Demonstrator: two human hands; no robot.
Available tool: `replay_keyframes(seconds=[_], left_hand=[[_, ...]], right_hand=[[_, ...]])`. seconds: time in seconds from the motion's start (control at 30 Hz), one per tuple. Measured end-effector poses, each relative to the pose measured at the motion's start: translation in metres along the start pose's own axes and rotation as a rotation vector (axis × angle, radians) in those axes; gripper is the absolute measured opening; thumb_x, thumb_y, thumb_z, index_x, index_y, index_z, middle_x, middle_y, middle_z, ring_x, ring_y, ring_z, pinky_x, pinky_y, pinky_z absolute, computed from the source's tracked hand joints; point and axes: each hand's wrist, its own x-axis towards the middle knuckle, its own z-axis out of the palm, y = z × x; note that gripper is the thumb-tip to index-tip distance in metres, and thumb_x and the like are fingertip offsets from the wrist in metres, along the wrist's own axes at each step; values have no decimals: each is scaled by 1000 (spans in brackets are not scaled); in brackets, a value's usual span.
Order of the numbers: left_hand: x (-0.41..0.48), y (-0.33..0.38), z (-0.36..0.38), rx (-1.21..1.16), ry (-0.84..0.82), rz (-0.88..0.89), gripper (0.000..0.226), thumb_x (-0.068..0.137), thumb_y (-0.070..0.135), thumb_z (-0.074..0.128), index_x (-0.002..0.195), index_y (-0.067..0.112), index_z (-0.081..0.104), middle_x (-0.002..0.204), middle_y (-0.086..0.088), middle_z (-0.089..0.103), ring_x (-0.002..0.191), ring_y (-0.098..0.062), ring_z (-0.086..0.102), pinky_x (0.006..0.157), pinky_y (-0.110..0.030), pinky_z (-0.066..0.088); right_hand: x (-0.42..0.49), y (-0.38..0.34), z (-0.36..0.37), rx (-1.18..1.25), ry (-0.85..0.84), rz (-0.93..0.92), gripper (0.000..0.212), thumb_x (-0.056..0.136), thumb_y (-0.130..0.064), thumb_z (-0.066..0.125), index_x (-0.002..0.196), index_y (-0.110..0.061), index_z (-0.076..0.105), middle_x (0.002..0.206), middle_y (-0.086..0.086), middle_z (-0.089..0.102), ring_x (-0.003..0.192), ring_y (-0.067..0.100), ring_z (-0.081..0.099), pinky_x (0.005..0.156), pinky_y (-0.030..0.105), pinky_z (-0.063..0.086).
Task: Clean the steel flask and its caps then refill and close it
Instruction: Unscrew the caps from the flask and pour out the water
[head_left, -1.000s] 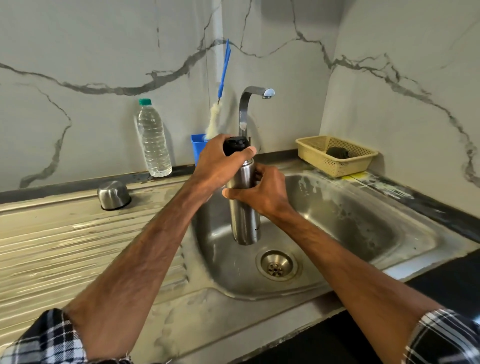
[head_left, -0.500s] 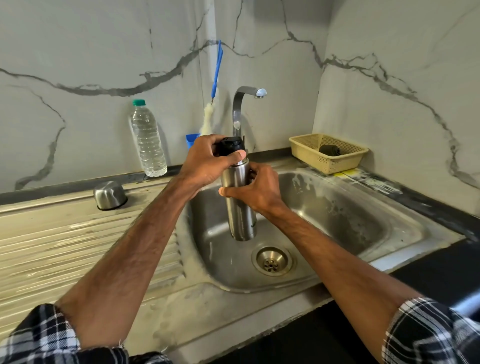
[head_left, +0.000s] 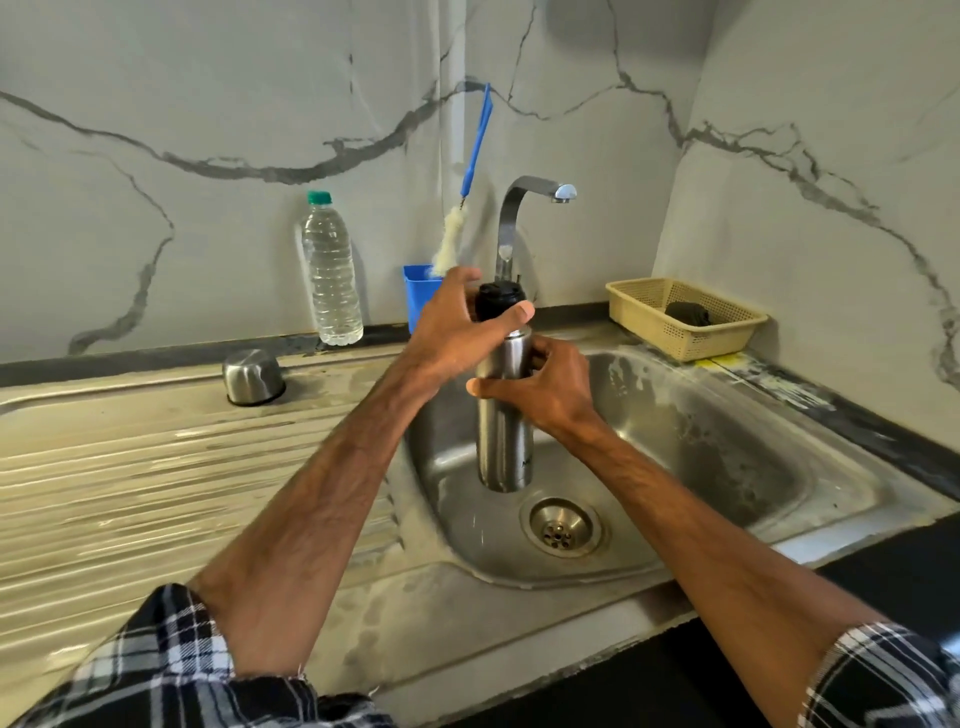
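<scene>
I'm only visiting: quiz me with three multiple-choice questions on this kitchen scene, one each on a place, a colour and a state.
1. Where is the steel cup cap? A on the wall; B on the draining board; C on the floor.
2. The plastic bottle's lid is: A red; B green; C white.
3. The black cap of the steel flask is: A missing; B lying flat; C on the flask, gripped by the left hand.
Answers: B, it sits on that ribbed board; B, it shows green; C, fingers curl round it atop the flask.
</scene>
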Motion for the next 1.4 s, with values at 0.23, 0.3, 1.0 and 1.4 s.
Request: replay_keyframes(seconds=[0.23,0.3,1.0,1.4], left_hand=[[6,-8,-6,-72,35,30,58,74,34,90,123,15,66,109,6,73,97,-3,70,91,-25,58],[2,-7,-5,-65,97,-17,70,66,48,92,121,18,61,106,11,68,93,1,66,78,-16,53],[4,4,-33,-9,443,129,64,63,59,90,104,16,66,91,12,70,77,5,63,64,-3,45],[6,-49,-111,326,361,-33,37,69,38,90,93,11,79,86,-2,77,83,-16,72,77,-28,57]], right_hand=[[-1,3,-6,14,0,15,59,53,-30,99,102,-17,70,94,-7,73,84,7,70,81,28,60],[-2,1,-5,-3,-9,4,59,53,-30,99,102,-20,67,94,-8,71,85,6,68,81,26,58],[-10,0,10,-54,-5,-15,54,51,-37,97,96,-22,69,88,-8,73,79,8,70,79,35,62],[-21,-31,42,-28,56,6,61,51,-42,97,102,-21,70,91,-6,72,82,12,68,74,30,57]])
